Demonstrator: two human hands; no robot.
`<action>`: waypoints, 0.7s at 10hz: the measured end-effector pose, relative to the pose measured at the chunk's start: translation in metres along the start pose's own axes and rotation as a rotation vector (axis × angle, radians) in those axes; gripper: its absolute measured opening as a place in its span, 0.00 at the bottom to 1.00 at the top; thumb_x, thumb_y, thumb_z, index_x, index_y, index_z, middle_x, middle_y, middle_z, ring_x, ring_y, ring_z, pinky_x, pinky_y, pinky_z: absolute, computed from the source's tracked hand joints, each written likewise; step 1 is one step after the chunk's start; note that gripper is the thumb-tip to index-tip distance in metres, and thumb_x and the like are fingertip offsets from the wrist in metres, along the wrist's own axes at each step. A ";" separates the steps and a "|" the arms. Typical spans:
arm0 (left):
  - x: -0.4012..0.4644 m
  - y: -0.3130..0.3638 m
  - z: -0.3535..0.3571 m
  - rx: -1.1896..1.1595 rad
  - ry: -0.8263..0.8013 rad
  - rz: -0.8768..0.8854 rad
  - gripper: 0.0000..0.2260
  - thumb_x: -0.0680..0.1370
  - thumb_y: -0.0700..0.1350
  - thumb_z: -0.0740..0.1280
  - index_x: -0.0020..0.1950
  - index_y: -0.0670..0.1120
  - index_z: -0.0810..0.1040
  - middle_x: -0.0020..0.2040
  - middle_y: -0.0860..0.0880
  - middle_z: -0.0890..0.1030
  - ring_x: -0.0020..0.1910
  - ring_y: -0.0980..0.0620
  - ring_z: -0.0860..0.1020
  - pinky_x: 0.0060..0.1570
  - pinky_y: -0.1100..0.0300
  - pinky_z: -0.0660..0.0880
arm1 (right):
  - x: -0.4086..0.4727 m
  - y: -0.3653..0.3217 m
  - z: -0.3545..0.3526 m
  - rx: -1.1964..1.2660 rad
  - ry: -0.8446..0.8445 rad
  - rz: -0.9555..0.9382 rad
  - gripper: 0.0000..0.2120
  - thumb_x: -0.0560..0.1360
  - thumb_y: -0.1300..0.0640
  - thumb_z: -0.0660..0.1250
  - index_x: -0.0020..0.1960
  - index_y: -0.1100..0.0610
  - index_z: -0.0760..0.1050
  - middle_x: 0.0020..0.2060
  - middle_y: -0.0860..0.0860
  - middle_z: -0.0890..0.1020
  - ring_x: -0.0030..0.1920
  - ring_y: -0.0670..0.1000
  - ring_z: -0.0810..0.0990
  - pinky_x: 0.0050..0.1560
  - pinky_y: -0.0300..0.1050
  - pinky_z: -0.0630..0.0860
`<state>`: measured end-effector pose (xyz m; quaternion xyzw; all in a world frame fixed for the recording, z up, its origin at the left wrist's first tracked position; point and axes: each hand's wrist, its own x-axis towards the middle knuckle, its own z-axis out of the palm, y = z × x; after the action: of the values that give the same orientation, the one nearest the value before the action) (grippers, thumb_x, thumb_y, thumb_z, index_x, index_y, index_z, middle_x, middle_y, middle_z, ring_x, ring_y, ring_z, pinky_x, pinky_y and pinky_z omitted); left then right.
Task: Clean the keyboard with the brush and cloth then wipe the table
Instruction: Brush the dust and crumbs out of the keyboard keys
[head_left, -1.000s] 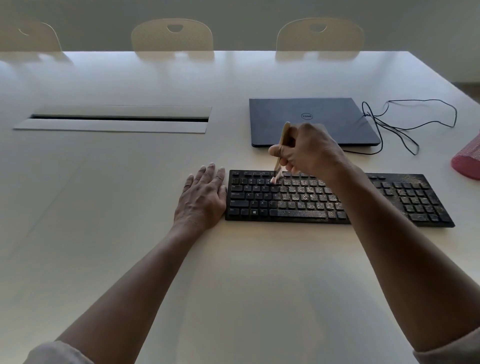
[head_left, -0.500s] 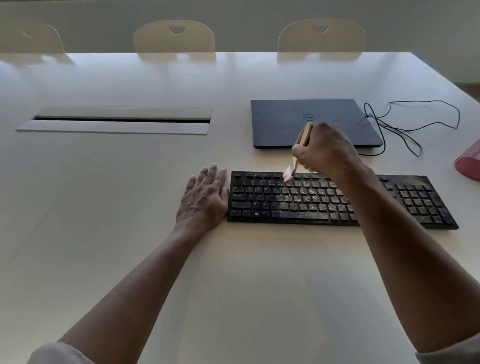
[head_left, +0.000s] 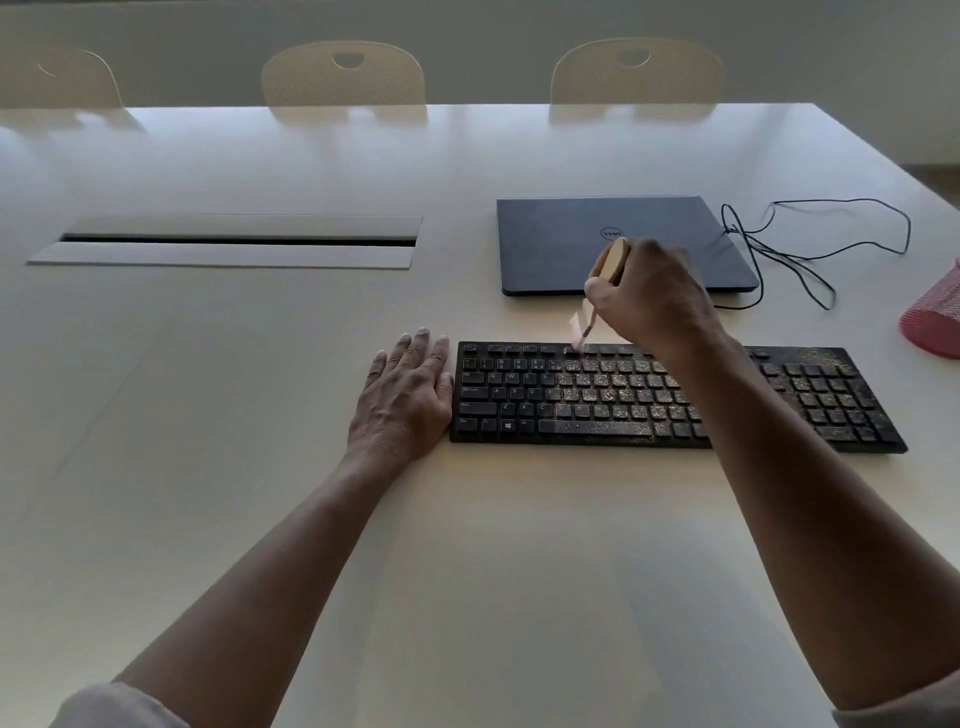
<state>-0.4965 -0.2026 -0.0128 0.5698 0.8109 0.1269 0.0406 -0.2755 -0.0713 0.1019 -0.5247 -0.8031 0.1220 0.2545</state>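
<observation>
Large white smooth table (head_left: 260, 519) carries all items. Closed dark grey laptop (head_left: 561, 244) lies at the far right, thin black cable (head_left: 810, 254) looped beside it. Black rectangular keyboard (head_left: 597, 395), keys coated in pale dust at centre and right, lies near the laptop, on its near side. Left hand (head_left: 405, 395) rests flat, fingers straight, touching the keyboard's left edge. Right hand (head_left: 649, 301) grips a wooden-handled brush (head_left: 613, 260), bristles blurred at the top key row. Red mesh object (head_left: 935, 317), partly cut off, sits at the right edge.
</observation>
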 end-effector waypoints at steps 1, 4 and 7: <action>-0.001 0.001 0.000 -0.003 0.002 -0.001 0.25 0.85 0.53 0.50 0.82 0.54 0.54 0.82 0.52 0.51 0.81 0.54 0.48 0.79 0.55 0.44 | -0.012 0.003 0.002 0.186 -0.048 -0.030 0.08 0.79 0.56 0.70 0.55 0.59 0.83 0.45 0.57 0.87 0.42 0.53 0.85 0.46 0.48 0.84; -0.001 0.002 -0.001 -0.012 0.008 -0.003 0.24 0.85 0.53 0.50 0.82 0.54 0.55 0.82 0.52 0.52 0.81 0.54 0.49 0.79 0.54 0.45 | -0.025 0.024 0.002 0.315 0.046 0.113 0.05 0.78 0.53 0.70 0.49 0.53 0.84 0.38 0.53 0.86 0.39 0.54 0.86 0.43 0.54 0.86; -0.001 0.002 -0.001 -0.019 0.007 -0.003 0.25 0.85 0.53 0.51 0.82 0.54 0.55 0.82 0.52 0.52 0.81 0.54 0.49 0.79 0.55 0.44 | -0.032 0.020 -0.003 0.278 0.069 0.103 0.07 0.77 0.50 0.69 0.47 0.52 0.83 0.38 0.51 0.86 0.42 0.56 0.86 0.48 0.56 0.85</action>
<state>-0.4949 -0.2034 -0.0111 0.5677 0.8106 0.1367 0.0433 -0.2478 -0.0921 0.0855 -0.5288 -0.7412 0.2267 0.3458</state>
